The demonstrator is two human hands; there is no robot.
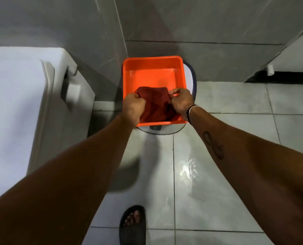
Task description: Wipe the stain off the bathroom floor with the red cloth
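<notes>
- Both hands work over an orange basin [127, 68] that sits on top of a round white bucket [191, 76], in the corner where the grey tiled walls meet.
- Red cloth [156, 103] hangs bunched between the two hands at the basin's near edge, its lower part down inside the basin. Likely held there so any drips fall into the basin and not onto the floor.
- Left hand [133, 106] is closed in a fist around the cloth's left end; right hand [179, 101] is closed too, pinching the right end with fingers curled over the top. Two-ended grip looks suited to wringing or spreading the cloth out.
- A shallow layer of water seems to glint at the basin's far side; cannot be sure of the depth.
- Basin raised on the bucket probably saves bending down to floor level.
- Floor [235, 103] of pale tiles shows a wet, shiny patch [188, 169] near the right forearm. Whether that is the stain, I cannot tell.
- A foot in a dark sandal [133, 225] stands at the lower edge, clear of the wet patch.
- White appliance [14, 103] fills the left side, close beside the basin.
- Judgement: the cloth is being prepared; wiping not yet begun.
</notes>
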